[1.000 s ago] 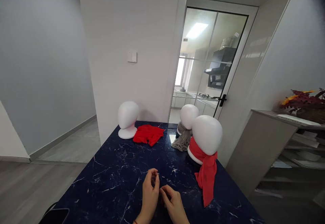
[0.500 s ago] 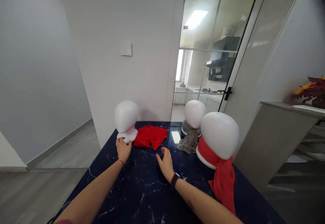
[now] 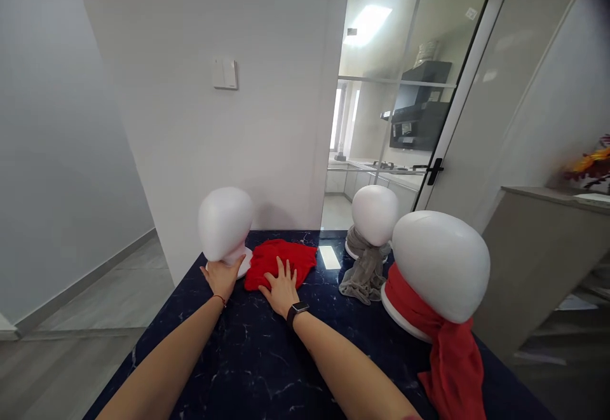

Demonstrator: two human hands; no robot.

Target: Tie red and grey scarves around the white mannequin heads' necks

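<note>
At the table's left stands a bare white mannequin head (image 3: 225, 222). My left hand (image 3: 222, 276) grips the front of its base, with the thumb on the right side and fingers on the left. Beside it lies a bunched red scarf (image 3: 281, 256). My right hand (image 3: 282, 285) rests on the front of this cloth, palm down and fingers spread.
To the right, a mannequin head (image 3: 441, 264) wears a red scarf (image 3: 452, 359) hanging toward the table's front. Behind it, another mannequin head (image 3: 375, 215) wears a grey scarf (image 3: 365, 274). The dark marbled table (image 3: 267, 350) meets a wall and glass door.
My right hand has moved left and forward onto the red scarf, which looks more spread out. My left hand has closed around the mannequin head's base. The view has shifted slightly.
</note>
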